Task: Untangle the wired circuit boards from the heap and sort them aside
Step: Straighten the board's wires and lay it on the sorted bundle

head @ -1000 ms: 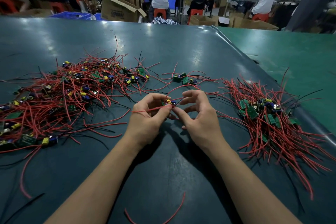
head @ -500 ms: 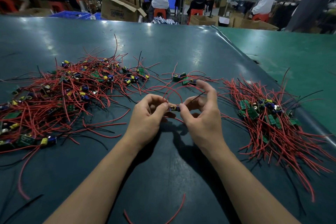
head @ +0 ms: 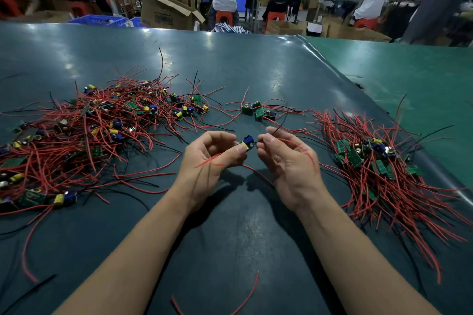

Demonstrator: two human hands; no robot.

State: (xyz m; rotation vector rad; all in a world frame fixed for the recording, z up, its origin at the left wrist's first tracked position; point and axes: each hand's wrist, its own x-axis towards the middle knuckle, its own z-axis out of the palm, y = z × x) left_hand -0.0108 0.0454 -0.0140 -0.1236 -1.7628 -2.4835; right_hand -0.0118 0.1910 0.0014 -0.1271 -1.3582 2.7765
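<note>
A small circuit board (head: 247,142) with blue and yellow parts hangs above the table between my hands. My left hand (head: 210,161) pinches the board with thumb and fingers, red wires trailing across its palm. My right hand (head: 288,161) pinches the board's black and red wires (head: 299,147) close to the board. A tangled heap of boards and red wires (head: 89,135) spreads over the left of the table. A sorted pile (head: 376,161) with wires lying the same way sits at the right. Three loose boards (head: 257,110) lie beyond my hands.
The dark mat (head: 230,225) covers the table; a green surface (head: 409,79) adjoins it at the right. A stray red wire (head: 245,299) lies near the front edge. People sit at benches with a cardboard box (head: 166,11) beyond the far edge.
Both hands have turned palm-up and drawn slightly apart. The board has swung up into view between the fingertips, and its red wires now drape over both palms.
</note>
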